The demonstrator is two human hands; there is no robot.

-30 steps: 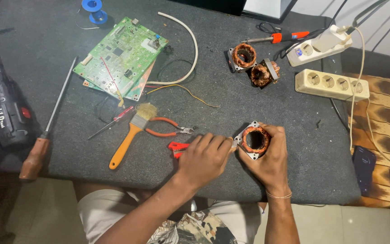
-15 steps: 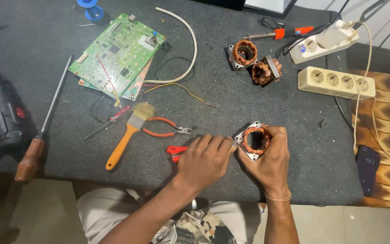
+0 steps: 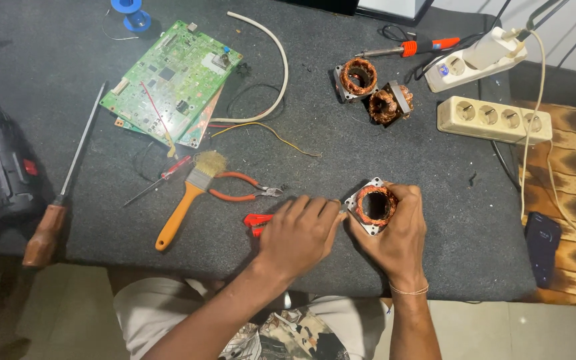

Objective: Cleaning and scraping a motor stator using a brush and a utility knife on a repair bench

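Note:
My right hand (image 3: 398, 237) grips a square metal motor stator (image 3: 375, 205) with copper windings, holding it on the dark grey table mat (image 3: 341, 153) near the front edge. My left hand (image 3: 299, 233) lies just left of it, fingers curled and touching the stator's left corner. It is closed over a red-handled tool (image 3: 256, 222); only the red handles show from under the hand, the tip is hidden.
Orange-handled pliers (image 3: 238, 189), a paintbrush (image 3: 185, 200) and a small red screwdriver (image 3: 158, 180) lie left of my hands. Green circuit boards (image 3: 171, 80) sit at back left, two more stators (image 3: 371, 90) at back. Power strips (image 3: 495, 120), a soldering iron (image 3: 411, 48), a long screwdriver (image 3: 61, 200) and a drill (image 3: 1, 167) surround.
Both hands stay at the stator in the same grip. Only the view has shifted slightly.

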